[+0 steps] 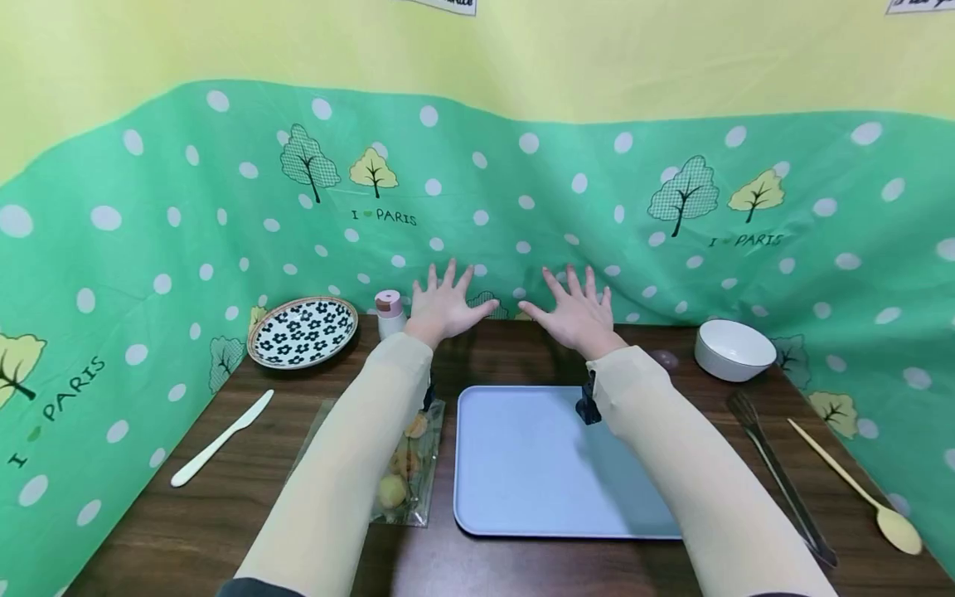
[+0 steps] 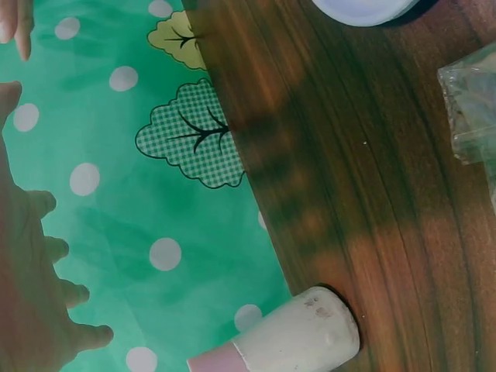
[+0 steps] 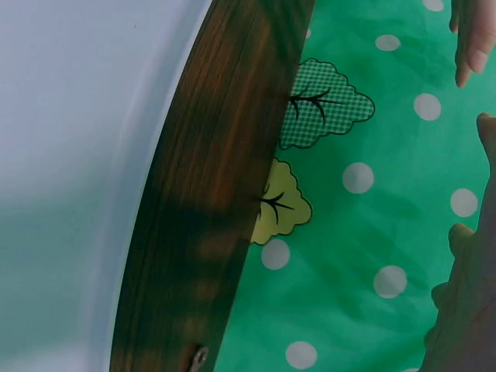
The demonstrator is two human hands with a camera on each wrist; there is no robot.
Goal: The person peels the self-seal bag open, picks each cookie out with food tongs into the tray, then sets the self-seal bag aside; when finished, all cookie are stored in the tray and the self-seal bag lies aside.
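Note:
Both hands are held out over the far side of the dark wooden table, palms down with fingers spread. My left hand [image 1: 446,309] holds nothing and is close to a white bottle with a pink cap [image 1: 390,313]; the bottle also shows in the left wrist view [image 2: 298,337]. My right hand [image 1: 576,315] holds nothing either, beyond the far edge of a light blue tray [image 1: 552,464]. Below the left forearm lies a clear plastic bag [image 1: 418,489] with round, food-like pieces inside, partly covered by the sleeve. The right sleeve hides part of the tray.
At the left are a flower-patterned plate [image 1: 302,333] and a white knife [image 1: 222,439]. A white bowl [image 1: 734,350], a small purplish round thing [image 1: 665,359], dark metal tongs [image 1: 779,477] and a wooden spoon [image 1: 858,489] lie at the right. A green polka-dot cloth [image 1: 477,182] surrounds the table.

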